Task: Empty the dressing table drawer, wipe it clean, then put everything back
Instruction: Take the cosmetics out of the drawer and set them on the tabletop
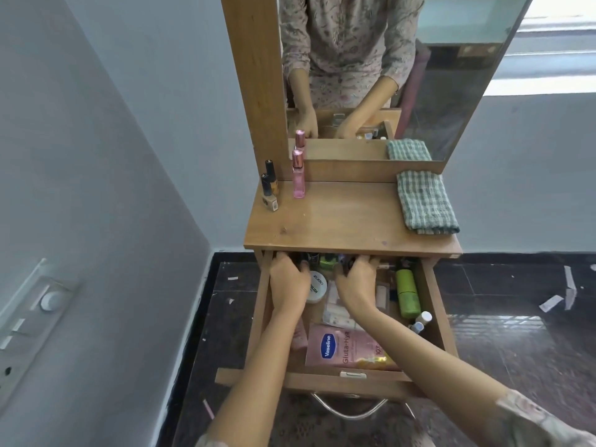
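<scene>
Wooden desk [338, 217] against grey wall, open drawer [431, 298] below full of cosmetics, left hand [288, 279] and right hand [356, 282] reaching into its back, fingers [371, 262] curled among small bottles, grip cannot be told, folded checked cloth [425, 201] on desk's right

green checked cloth [426, 203], pink bottle [298, 179], green tube [407, 293]

A pink pouch [342, 348] at the near end of the drawer [435, 304] is showing "Vaseline" in a blue oval, with "Gluta-Hya" beside it. Farther in, left of centre, a white jar [317, 287] is showing "ZUDIO" and, partly hidden, "OLISH".
</scene>
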Available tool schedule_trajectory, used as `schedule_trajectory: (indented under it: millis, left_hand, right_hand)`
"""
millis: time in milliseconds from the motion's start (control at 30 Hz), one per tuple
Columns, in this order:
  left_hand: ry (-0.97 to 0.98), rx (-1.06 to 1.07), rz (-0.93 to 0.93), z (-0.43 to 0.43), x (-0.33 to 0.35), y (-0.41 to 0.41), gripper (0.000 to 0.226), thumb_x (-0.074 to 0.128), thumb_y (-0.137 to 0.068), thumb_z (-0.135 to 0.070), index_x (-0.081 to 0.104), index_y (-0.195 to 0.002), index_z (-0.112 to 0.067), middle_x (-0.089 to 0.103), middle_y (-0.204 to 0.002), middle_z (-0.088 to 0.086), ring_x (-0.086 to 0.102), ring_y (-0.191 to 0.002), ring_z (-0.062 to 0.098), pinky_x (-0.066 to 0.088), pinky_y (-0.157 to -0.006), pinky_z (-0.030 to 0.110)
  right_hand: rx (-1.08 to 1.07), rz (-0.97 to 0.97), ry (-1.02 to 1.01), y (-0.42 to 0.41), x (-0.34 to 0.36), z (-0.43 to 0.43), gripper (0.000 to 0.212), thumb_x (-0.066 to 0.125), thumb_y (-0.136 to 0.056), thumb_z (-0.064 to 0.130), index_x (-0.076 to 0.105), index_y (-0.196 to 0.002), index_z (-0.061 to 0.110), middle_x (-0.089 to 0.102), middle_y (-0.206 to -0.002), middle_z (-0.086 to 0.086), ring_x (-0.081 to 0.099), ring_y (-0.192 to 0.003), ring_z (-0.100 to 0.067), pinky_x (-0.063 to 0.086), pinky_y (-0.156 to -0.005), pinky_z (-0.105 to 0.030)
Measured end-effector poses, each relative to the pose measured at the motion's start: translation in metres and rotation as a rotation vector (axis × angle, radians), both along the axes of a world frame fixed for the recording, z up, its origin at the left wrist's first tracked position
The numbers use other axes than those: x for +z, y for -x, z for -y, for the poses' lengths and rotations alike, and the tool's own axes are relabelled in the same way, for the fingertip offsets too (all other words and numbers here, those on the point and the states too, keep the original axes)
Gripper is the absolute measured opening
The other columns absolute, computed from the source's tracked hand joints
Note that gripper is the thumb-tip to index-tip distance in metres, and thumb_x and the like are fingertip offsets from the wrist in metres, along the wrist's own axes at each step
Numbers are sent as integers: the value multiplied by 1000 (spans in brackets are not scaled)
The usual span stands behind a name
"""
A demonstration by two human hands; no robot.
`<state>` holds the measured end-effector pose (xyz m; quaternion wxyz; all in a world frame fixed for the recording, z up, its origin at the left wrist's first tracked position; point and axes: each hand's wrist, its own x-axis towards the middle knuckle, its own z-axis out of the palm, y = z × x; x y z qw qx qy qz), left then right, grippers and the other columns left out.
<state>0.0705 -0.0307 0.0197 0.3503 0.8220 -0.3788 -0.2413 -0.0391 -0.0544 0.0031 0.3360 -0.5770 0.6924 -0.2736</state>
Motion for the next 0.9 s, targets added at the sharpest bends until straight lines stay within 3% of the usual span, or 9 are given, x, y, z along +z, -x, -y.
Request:
schedule_trajectory:
  millis: [100, 233, 333, 467, 567, 733, 900]
  left_hand:
    - [-28, -39, 38, 8, -5, 1, 25, 60, -92, -18, 58, -110, 0, 61, -113, 16, 62, -103, 33, 43, -72, 29]
    - [-44, -34, 37, 9, -10, 2, 25, 65, -89, -22, 63, -102, -1, 66, -106, 16, 65, -95, 34, 52, -72, 38]
    - [-65, -17, 40, 12, -11, 0, 24, 65, -89, -23, 63, -98, -1, 68, -101, 17, 66, -92, 35, 52, -68, 37]
    - [-73, -17, 75, 9, -11, 0, 16, 58, -94, -18, 62, -99, -3, 67, -104, 16, 65, -95, 32, 44, -66, 31]
    - [-11, -40, 110, -2, -5, 0, 14, 56, -94, -15, 61, -104, -6, 67, -104, 12, 64, -97, 29, 43, -69, 28]
    - [81, -82, 161, -35, 4, -4, 13, 57, -93, -20, 60, -106, -17, 68, -96, 1, 65, -91, 20, 54, -72, 30]
    - [243, -49, 142, -56, 34, -2, 15, 63, -91, -16, 63, -105, -15, 68, -90, -3, 64, -83, 8, 43, -65, 6]
  right_hand:
    - [-18, -168, -13, -1, 2, 1, 33, 59, -91, 32, 55, -111, 5, 50, -120, -15, 56, -98, -34, 44, -73, -35]
    - [-27, -240, 25, -1, -1, 5, 35, 61, -88, 43, 61, -98, 9, 61, -103, -13, 62, -90, -36, 51, -76, -40]
    - [-61, -245, 23, -3, -3, 8, 37, 58, -88, 46, 62, -92, 9, 65, -97, -13, 63, -90, -37, 49, -75, -38]
    - [-53, -241, 26, -3, -7, 8, 36, 50, -94, 41, 63, -89, 8, 68, -92, -15, 64, -87, -37, 44, -68, -36]
    - [-6, -137, 61, 3, -10, 6, 26, 48, -97, 32, 58, -91, 8, 65, -88, -14, 62, -81, -35, 42, -64, -33]
    - [235, 12, 140, 24, -12, 2, 5, 54, -91, 9, 56, -95, 11, 62, -93, -9, 55, -88, -25, 38, -70, -31]
    - [387, -70, 293, 50, -5, -12, 10, 46, -96, 10, 52, -102, 15, 51, -93, 0, 48, -79, -17, 33, -62, -26]
